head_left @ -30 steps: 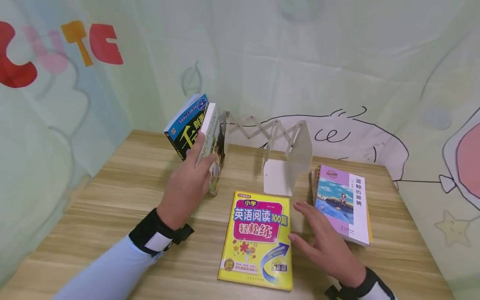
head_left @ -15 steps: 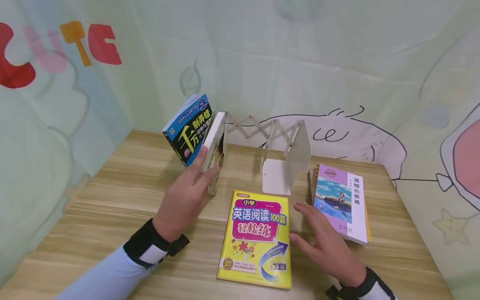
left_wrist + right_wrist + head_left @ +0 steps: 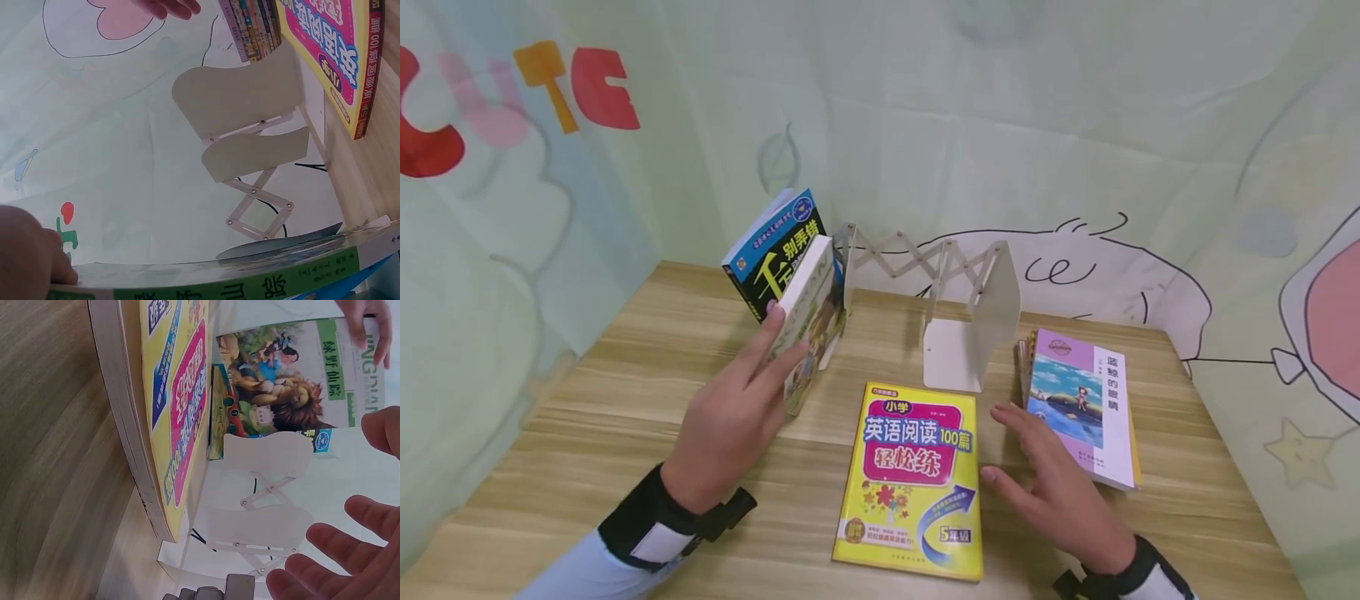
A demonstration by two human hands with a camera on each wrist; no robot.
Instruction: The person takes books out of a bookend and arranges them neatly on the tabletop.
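Observation:
My left hand grips a white book by its near upper edge, thumb on one side and fingers on the other. The book stands on edge, tilted; its cover shows a lion and green lettering in the right wrist view. Just beyond it stands a blue and black book, partly hidden. Both are left of a white extending metal bookend. My right hand is held with fingers apart, holding nothing, beside the right edge of a yellow book lying flat.
A stack of books with a purple and white cover on top lies right of the bookend on the wooden table. A printed cloth backdrop hangs behind the table.
My left hand first moved the white book right against the bookend's left panel, then drew it back left and towards me. The right hand has stayed nearly still.

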